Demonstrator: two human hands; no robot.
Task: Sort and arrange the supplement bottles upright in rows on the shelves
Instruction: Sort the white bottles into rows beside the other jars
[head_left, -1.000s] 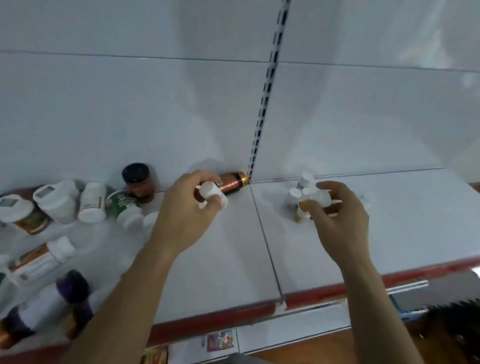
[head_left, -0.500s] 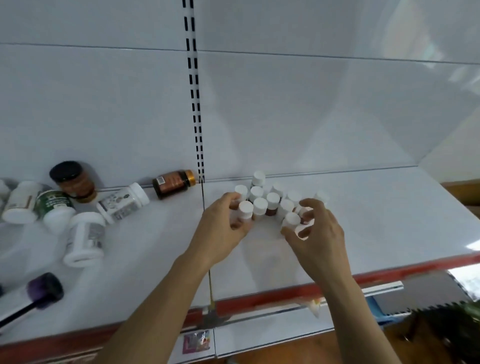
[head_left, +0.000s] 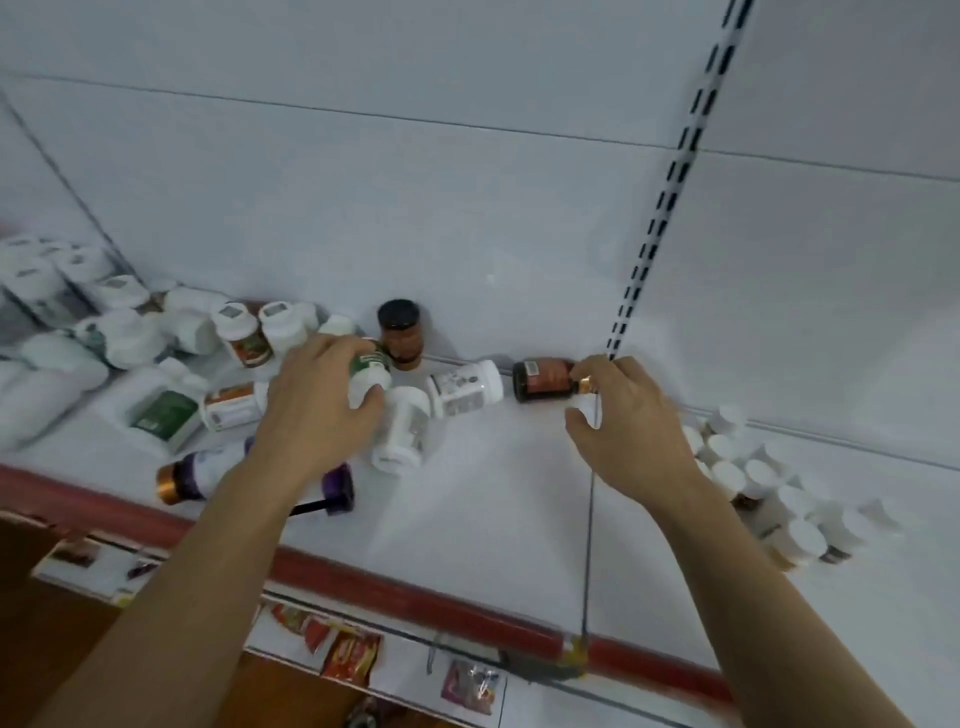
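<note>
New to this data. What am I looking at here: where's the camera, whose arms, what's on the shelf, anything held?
No machine here: a person's two bare arms, filmed by one wide-angle camera worn on their head, looking down at a white shelf with a red front edge.

The left hand grips a lying green-label bottle among a jumble of toppled bottles. One dark jar stands upright at the back wall.

The right hand has its fingertips on the gold cap end of a dark brown bottle lying on its side. Whether it has a firm grip is unclear.

Far right, a cluster of small white-capped bottles stands upright, already grouped.

The job is standing the bottles up in rows.
</note>
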